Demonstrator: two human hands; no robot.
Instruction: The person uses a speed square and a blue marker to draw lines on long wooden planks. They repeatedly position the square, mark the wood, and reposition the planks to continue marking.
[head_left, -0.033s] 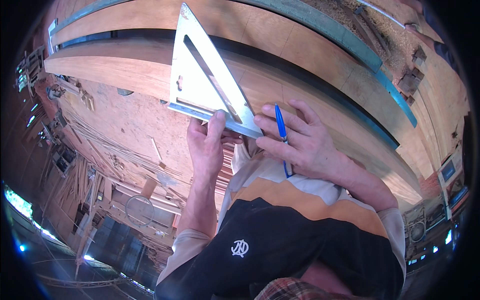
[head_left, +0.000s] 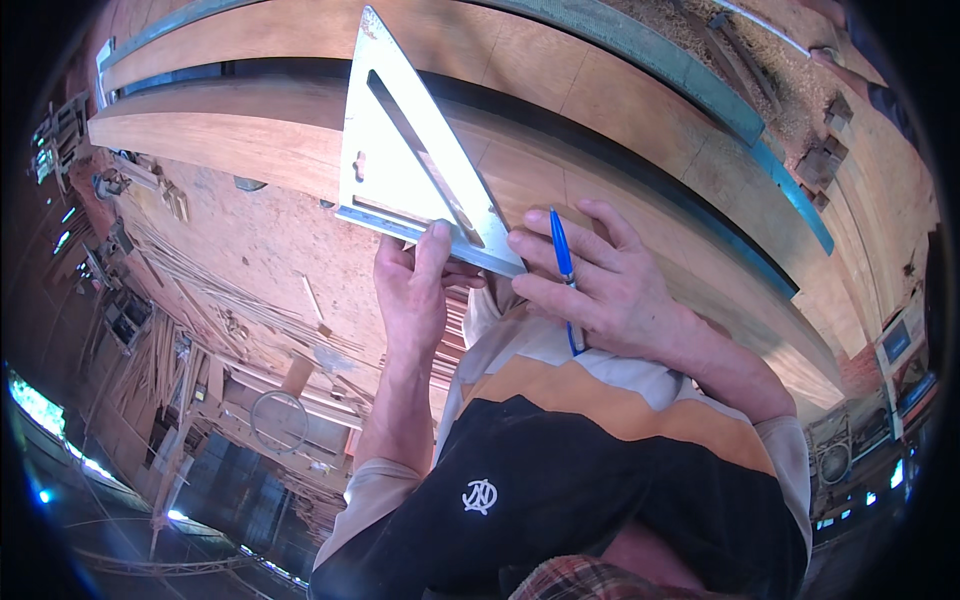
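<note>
My left hand (head_left: 415, 290) grips a silver metal speed square (head_left: 400, 150) by its thick lower edge, thumb on top and fingers beneath. The square is a triangle with a long slanted slot, and its tip points away from me over a light wooden board (head_left: 250, 143). My right hand (head_left: 610, 280) has a blue pen (head_left: 562, 245) tucked between its partly spread fingers. The fingertips of that hand are at the square's right corner; whether they press on it I cannot tell. Thin pencil-like lines cross the board to the right of the square.
Beyond the board lie a dark gap and more wide planks (head_left: 610, 115), with a teal metal beam (head_left: 680, 80) behind. Small wooden blocks (head_left: 822, 160) and sawdust sit at the far right. Thin wood strips (head_left: 245, 295) and offcuts litter the floor at left.
</note>
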